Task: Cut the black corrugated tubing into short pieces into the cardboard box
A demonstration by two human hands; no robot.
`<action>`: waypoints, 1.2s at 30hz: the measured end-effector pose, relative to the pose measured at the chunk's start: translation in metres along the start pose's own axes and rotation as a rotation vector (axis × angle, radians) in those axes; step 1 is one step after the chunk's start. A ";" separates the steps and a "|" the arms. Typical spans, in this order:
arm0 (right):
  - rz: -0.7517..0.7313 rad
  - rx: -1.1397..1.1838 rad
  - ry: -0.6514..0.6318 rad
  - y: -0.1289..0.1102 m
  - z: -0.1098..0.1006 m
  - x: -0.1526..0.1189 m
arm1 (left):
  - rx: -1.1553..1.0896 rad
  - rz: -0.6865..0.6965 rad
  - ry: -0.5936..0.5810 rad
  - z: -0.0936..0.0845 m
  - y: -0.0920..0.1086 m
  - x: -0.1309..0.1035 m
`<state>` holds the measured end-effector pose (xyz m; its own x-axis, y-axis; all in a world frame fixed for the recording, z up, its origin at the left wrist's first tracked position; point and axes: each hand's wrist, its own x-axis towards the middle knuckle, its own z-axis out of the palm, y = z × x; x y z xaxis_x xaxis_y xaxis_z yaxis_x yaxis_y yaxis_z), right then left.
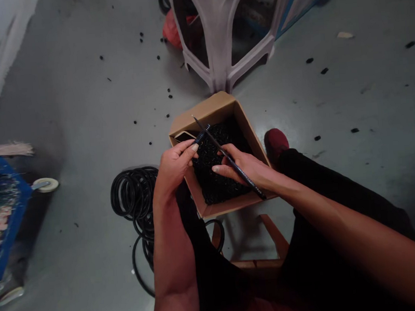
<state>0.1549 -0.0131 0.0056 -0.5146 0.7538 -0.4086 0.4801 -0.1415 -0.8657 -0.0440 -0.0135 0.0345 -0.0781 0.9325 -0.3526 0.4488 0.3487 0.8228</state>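
— Right, state the position of your hands.

— My left hand point(174, 165) is at the near-left rim of the cardboard box point(214, 111), fingers curled; between thumb and fingertips it pinches a short dark ribbed piece point(202, 135) that sticks up over the box. My right hand point(241, 167) is over the middle of the box, closed around a long thin dark rod point(229, 159). The rod runs slantwise from a pale tip near the far wall of the box, through my fingers, to its end by the near-right corner.

— Do the rod and the ribbed piece touch?

— They cross just beside each other near the rod's upper end. Whether they are in contact, I cannot tell.

— Contents of the box?

— A heap of small black parts point(216, 174), filling most of the bottom. Single parts are too dark to make out. A pale flat item lies at the far-left inner corner, half hidden.

— Where does the box stand?

— It sits in front of my knees, tilted, seemingly on a wooden stool point(273, 237), above the grey floor point(80, 113).

— Surroundings?

— A coil of black rings point(133, 196) on the floor just left of my left forearm. A white plastic stool point(218, 33) beyond the box. Small black bits point(325, 70) scattered over the floor. A blue cart point(3, 226) at the left edge. My dark red shoe point(275, 142) is just right of the box.
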 end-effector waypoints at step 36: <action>0.079 -0.229 0.033 0.001 -0.001 0.004 | 0.222 0.033 -0.016 -0.006 -0.005 0.001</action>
<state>0.1539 -0.0098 0.0034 -0.4474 0.7672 -0.4597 0.6682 -0.0549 -0.7419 -0.0521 -0.0136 0.0327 -0.0463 0.9410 -0.3353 0.6359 0.2867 0.7165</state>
